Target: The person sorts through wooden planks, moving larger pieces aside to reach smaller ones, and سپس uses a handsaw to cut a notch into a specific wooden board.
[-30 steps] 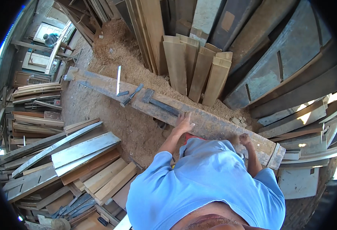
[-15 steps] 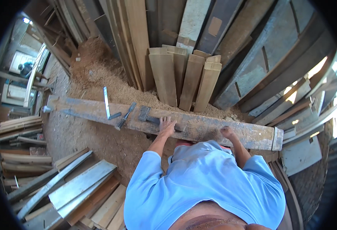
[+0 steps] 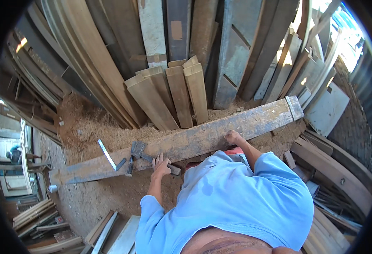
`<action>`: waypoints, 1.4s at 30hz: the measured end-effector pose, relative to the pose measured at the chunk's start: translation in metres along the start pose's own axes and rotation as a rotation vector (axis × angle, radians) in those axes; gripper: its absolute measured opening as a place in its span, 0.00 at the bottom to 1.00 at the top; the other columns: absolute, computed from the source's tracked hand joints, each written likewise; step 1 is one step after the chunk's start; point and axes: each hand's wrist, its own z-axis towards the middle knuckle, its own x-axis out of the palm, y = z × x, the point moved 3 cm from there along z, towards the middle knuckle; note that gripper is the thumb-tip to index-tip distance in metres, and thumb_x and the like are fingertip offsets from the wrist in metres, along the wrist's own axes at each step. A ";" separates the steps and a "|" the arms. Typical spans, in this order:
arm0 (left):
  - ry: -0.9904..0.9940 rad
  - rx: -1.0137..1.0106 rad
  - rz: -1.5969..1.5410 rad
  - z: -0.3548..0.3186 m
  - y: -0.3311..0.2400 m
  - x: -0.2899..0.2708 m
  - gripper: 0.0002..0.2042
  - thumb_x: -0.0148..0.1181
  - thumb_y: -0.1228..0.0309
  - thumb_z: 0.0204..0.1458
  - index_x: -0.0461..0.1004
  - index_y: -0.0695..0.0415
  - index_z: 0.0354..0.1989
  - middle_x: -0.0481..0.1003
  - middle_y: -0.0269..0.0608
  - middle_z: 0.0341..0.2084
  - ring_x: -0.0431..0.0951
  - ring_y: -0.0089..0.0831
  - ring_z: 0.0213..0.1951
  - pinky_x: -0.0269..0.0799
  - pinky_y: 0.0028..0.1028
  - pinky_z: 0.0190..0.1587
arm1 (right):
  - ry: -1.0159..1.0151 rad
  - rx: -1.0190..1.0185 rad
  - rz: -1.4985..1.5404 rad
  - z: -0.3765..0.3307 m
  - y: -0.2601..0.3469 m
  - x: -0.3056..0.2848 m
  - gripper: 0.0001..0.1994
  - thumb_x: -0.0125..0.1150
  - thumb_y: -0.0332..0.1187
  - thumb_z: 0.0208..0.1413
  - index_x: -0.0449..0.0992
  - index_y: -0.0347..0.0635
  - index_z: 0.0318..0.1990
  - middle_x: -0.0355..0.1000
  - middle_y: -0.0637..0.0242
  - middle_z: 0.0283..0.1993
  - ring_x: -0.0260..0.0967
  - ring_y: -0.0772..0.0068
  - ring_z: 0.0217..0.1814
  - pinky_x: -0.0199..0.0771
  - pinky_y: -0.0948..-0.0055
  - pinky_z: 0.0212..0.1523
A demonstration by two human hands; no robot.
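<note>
A long worn wooden beam [image 3: 203,134] lies across in front of me, streaked with grey and blue. My left hand [image 3: 161,166] is closed round the handle of a hammer [image 3: 138,149]; its dark head lies on the beam and the handle's end sticks out past my fingers. Right beside the head is a chisel [image 3: 130,166], partly covered by it. A try square [image 3: 107,154] with a bright blade and dark stock rests farther left. Over the beam's near side, my right hand [image 3: 233,137] is curled into a fist; whatever it may hold is hidden.
Several short planed boards [image 3: 179,93] lean upright behind the beam, before taller planks. Sawdust [image 3: 80,135] heaps at the far left. Stacked timber [image 3: 33,216] lies at lower left, and more boards [image 3: 334,165] lie at the right. A white cup-like object [image 3: 52,188] sits by the beam's left end.
My view has turned to the right. The hammer, with my left hand on it, has come leftward along the beam against the chisel. My right hand was blurred earlier and now shows more sharply.
</note>
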 end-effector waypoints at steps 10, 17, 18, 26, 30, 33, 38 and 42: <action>0.021 0.238 -0.502 0.022 -0.140 0.028 0.19 0.58 0.66 0.52 0.76 0.58 0.52 0.78 0.56 0.51 0.77 0.49 0.55 0.72 0.40 0.59 | 0.045 0.191 0.188 -0.056 -0.070 -0.011 0.15 0.55 0.42 0.57 0.83 0.40 0.35 0.81 0.50 0.35 0.80 0.54 0.35 0.80 0.59 0.38; 0.216 0.241 -0.469 0.003 -0.177 0.076 0.19 0.60 0.61 0.55 0.78 0.57 0.52 0.81 0.52 0.47 0.81 0.44 0.50 0.75 0.37 0.55 | 0.048 0.187 0.071 -0.128 -0.159 0.004 0.20 0.58 0.46 0.53 0.83 0.37 0.38 0.78 0.43 0.41 0.78 0.44 0.46 0.78 0.52 0.46; 0.184 0.171 -0.478 -0.001 -0.173 0.073 0.19 0.60 0.60 0.54 0.78 0.57 0.51 0.81 0.53 0.46 0.82 0.44 0.50 0.76 0.37 0.54 | 0.086 0.259 0.035 -0.138 -0.176 0.011 0.20 0.58 0.47 0.53 0.83 0.36 0.37 0.78 0.42 0.39 0.78 0.43 0.45 0.78 0.52 0.44; -0.443 -0.593 -0.577 -0.037 -0.093 0.047 0.38 0.70 0.47 0.47 0.62 0.61 0.58 0.66 0.62 0.54 0.66 0.59 0.59 0.65 0.48 0.61 | 0.260 0.360 0.143 -0.165 -0.234 0.031 0.11 0.57 0.34 0.54 0.81 0.37 0.30 0.78 0.54 0.27 0.79 0.61 0.29 0.79 0.62 0.28; -0.575 -0.833 -0.600 -0.028 -0.073 0.039 0.46 0.74 0.47 0.44 0.56 0.60 0.65 0.55 0.62 0.64 0.57 0.63 0.65 0.61 0.56 0.63 | 0.166 0.104 0.126 -0.133 -0.223 0.007 0.09 0.56 0.32 0.54 0.79 0.36 0.29 0.76 0.59 0.24 0.74 0.68 0.23 0.74 0.65 0.21; -0.676 -1.042 -0.735 -0.025 -0.046 0.056 0.45 0.75 0.54 0.43 0.55 0.60 0.65 0.62 0.65 0.61 0.63 0.61 0.62 0.65 0.54 0.62 | 0.068 0.331 0.496 -0.102 -0.163 -0.006 0.11 0.56 0.33 0.58 0.77 0.39 0.26 0.70 0.63 0.21 0.67 0.71 0.21 0.66 0.68 0.17; -0.500 -0.931 -1.307 0.006 -0.035 0.083 0.42 0.68 0.66 0.42 0.54 0.66 0.66 0.73 0.65 0.51 0.76 0.56 0.53 0.70 0.45 0.60 | 0.075 0.040 0.303 -0.041 -0.164 0.023 0.08 0.58 0.33 0.56 0.77 0.40 0.28 0.72 0.59 0.20 0.70 0.62 0.22 0.68 0.62 0.20; -0.510 -0.932 -0.960 -0.047 0.046 0.128 0.41 0.66 0.68 0.40 0.55 0.64 0.66 0.73 0.68 0.53 0.74 0.59 0.58 0.70 0.42 0.61 | 0.012 -0.541 -0.595 -0.009 -0.083 0.047 0.07 0.63 0.32 0.45 0.80 0.41 0.32 0.77 0.45 0.29 0.76 0.40 0.34 0.79 0.50 0.37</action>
